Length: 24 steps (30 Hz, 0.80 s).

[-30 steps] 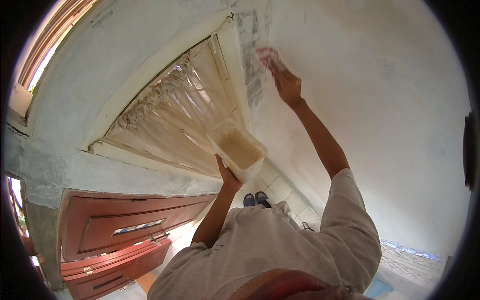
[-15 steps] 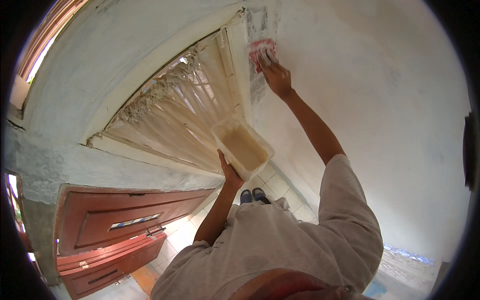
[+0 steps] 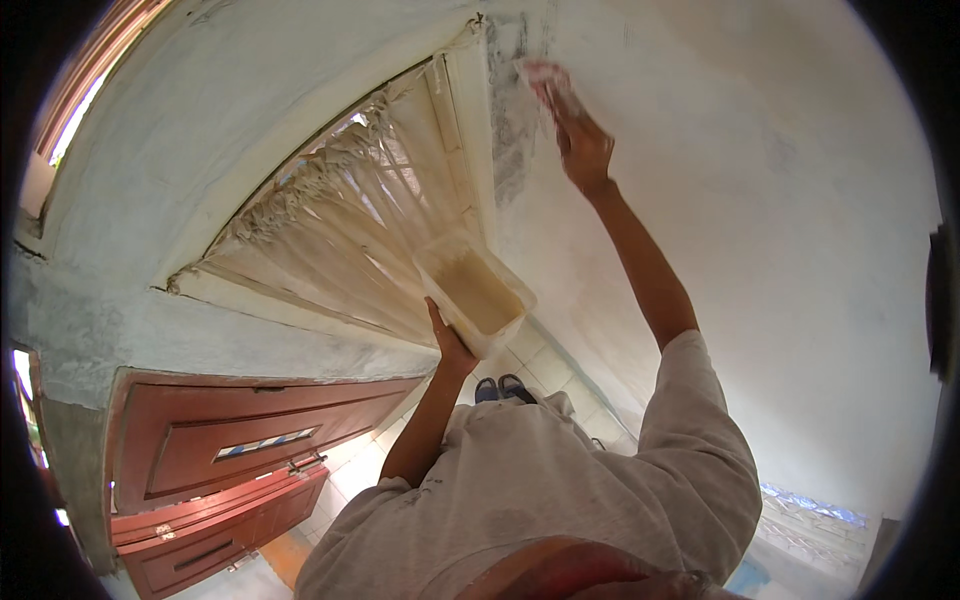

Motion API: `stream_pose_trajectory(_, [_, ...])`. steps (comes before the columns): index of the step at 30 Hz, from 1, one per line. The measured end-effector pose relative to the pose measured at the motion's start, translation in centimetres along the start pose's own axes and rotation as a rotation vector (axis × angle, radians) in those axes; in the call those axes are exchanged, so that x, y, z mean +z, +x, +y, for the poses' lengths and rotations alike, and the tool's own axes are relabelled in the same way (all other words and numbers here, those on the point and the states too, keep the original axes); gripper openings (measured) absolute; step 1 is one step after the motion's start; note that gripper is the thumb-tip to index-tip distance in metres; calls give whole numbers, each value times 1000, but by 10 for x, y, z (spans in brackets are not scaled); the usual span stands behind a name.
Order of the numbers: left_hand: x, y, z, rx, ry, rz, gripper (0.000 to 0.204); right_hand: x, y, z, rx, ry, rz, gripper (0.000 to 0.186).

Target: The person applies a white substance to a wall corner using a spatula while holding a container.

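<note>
My left hand point(image 3: 455, 350) grips the near left side of a translucent whitish plastic tub point(image 3: 503, 335). Pale beige stuff, paste or liquid, lies inside it. My right arm reaches up to the white wall point(image 3: 720, 200). In my right hand point(image 3: 586, 150) is a flat red-and-white pad point(image 3: 547, 82), smeared by motion; whether it is cloth or something stiffer I cannot tell. It is close to a dark grey smudged strip point(image 3: 508, 160) beside the window frame. Contact between pad and wall cannot be made out.
To the left, a gathered beige curtain point(image 3: 340, 230) hangs in a cream window frame point(image 3: 470, 130). Reddish-brown doors point(image 3: 290, 425) with a metal bolt stand at lower left. My sandalled feet point(image 3: 500, 388) rest on pale floor tiles point(image 3: 545, 365).
My right hand has swung slightly right and the pad up, uncovering more of the dark strip. The tub and my left hand have shifted slightly left in the picture.
</note>
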<state>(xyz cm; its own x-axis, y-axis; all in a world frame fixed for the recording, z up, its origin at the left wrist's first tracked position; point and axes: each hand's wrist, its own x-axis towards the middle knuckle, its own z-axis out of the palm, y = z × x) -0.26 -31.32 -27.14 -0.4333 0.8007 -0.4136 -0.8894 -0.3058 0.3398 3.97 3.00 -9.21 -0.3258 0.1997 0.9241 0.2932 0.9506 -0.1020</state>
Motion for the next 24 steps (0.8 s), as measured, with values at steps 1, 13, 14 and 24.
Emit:
stream_pose_trajectory(1, [0, 3, -1, -8, -17, -26, 88, -7, 26, -5, 3, -7, 30, 60])
stream_pose_trajectory(13, [-8, 5, -6, -57, -62, -77, 86, 71, -73, -2, -88, -74, -173, 63])
stream_pose_trajectory(14, [-10, 5, -5, -55, -63, -74, 86, 69, -87, -3, -88, -70, -174, 63])
stream_pose_trajectory(24, [-4, 0, 3, -11, 24, 1, 90, 11, -77, -1, 158, -38, -296, 55])
